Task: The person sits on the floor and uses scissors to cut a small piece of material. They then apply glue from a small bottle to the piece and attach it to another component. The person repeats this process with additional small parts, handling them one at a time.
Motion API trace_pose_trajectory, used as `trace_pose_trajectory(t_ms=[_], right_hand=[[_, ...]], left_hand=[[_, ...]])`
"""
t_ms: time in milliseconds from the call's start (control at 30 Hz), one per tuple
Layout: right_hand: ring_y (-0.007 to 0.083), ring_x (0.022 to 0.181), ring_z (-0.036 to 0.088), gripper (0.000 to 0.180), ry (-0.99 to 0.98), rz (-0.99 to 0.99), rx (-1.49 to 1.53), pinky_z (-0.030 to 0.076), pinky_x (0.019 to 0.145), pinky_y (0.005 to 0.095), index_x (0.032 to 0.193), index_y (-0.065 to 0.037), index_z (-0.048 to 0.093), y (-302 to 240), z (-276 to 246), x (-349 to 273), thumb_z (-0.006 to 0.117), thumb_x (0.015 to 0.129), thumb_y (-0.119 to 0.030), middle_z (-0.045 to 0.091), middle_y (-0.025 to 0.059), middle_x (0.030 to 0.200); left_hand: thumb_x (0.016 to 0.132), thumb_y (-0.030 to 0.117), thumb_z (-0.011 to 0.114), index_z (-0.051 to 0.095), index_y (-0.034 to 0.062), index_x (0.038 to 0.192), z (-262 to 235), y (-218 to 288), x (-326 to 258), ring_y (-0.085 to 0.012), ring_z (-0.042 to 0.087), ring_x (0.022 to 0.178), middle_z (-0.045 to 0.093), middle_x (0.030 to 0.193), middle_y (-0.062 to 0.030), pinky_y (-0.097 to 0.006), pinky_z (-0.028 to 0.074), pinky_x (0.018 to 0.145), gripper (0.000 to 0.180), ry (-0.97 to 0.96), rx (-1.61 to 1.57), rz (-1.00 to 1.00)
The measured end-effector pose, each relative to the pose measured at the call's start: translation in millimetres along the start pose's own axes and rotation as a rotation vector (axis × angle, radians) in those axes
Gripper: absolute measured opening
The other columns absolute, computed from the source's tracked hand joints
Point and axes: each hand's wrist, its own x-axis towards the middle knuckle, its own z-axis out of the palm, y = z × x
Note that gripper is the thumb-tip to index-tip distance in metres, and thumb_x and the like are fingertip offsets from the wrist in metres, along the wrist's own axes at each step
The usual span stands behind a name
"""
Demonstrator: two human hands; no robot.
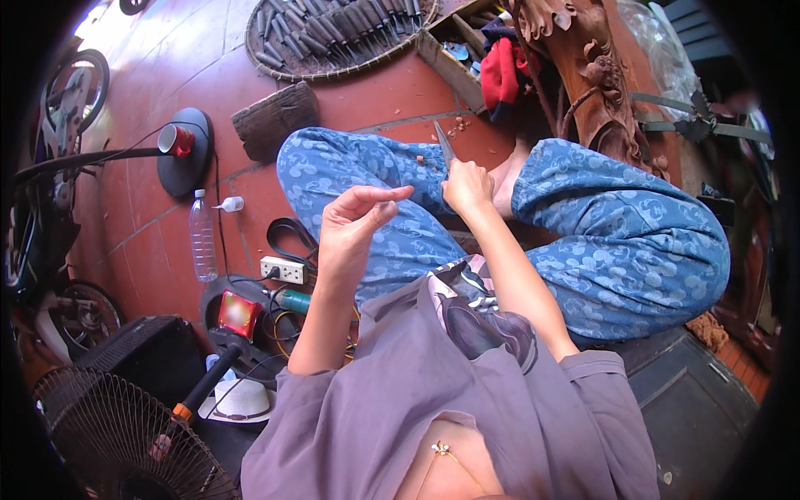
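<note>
Chisel (444, 143) handle — hidden inside right grip (467, 185).

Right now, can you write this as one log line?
right hand: grips chisel | left hand: raised, empty | legs: crossed

left hand (354, 218) raised open, right hand (467, 187) clenched

Red tiled floor (167, 67) beneath us.
We see a round tray of chisels (333, 33) at twelve o'clock, a plastic bottle (202, 237) and a power strip (283, 269) at nine.
</note>
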Motion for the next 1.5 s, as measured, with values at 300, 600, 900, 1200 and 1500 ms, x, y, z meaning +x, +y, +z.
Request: trace_pose_trajectory(t_ms=[300, 600, 900, 1200, 1500], right_hand=[[0.0105, 0.079, 0.063, 0.012, -0.419, -0.163, 1.419, 0.052, 0.069, 0.0235, 0.097, 0.002, 0.061, -44.7, -65.4, -85.1, 0.055, 0.087, -0.004, 0.065, 0.0059, 0.084], [0.0210, 0.073, 0.062, 0.025, 0.162, -0.499, 0.889, 0.051, 0.064, 0.0311, 0.093, 0.003, 0.063, -37.4, -48.9, -98.5, 0.069, 0.069, 0.000, 0.055, 0.0106, 0.086], [0.0284, 0.077, 0.053, 0.019, 0.373, -0.742, 0.569, 0.044, 0.074, 0.0400, 0.086, -0.001, 0.060, -30.6, -57.4, -89.4, 0.065, 0.069, -0.003, 0.051, 0.0115, 0.081], [0.0123, 0.076, 0.065, 0.010, 0.040, -0.298, 1.460, 0.052, 0.070, 0.0238, 0.093, 0.000, 0.061, -25.2, -97.4, -110.3, 0.062, 0.083, -0.001, 0.065, 0.0080, 0.084], [0.0224, 0.080, 0.064, 0.018, 0.249, -0.559, 0.872, 0.050, 0.071, 0.0304, 0.088, 0.001, 0.067, -13.6, -94.1, -104.3, 0.069, 0.070, 0.000, 0.065, 0.0132, 0.084]], left_hand=[[0.080, 0.007, 0.068, 0.065, 0.0060, 0.097, -16.9, -22.0, 1.5, -0.0144, 0.057, 0.094, 0.062, 0.103, -0.0044, -0.027, 0.043, 0.083, 0.018, -0.034, -0.450, -0.253], [0.087, 0.013, 0.059, 0.058, 0.0098, 0.097, 27.8, -33.4, -4.5, -0.0167, 0.054, 0.102, 0.057, 0.114, -0.0076, -0.032, 0.044, 0.090, 0.010, 0.124, -0.768, -0.366], [0.089, 0.019, 0.056, 0.063, 0.0137, 0.102, 33.8, -26.8, -6.2, -0.0174, 0.047, 0.114, 0.042, 0.135, -0.0111, -0.028, 0.042, 0.089, 0.016, 0.017, -0.823, -0.332], [0.078, 0.006, 0.069, 0.063, 0.0057, 0.102, 25.7, -17.7, -11.3, -0.0185, 0.059, 0.096, 0.063, 0.105, -0.0117, -0.032, 0.046, 0.087, 0.024, 0.085, -0.388, -0.263], [0.076, 0.000, 0.068, 0.065, -0.0015, 0.096, 36.5, -12.1, -12.1, -0.0140, 0.062, 0.087, 0.066, 0.093, -0.0105, -0.025, 0.049, 0.080, 0.020, 0.051, 0.167, -0.219]])
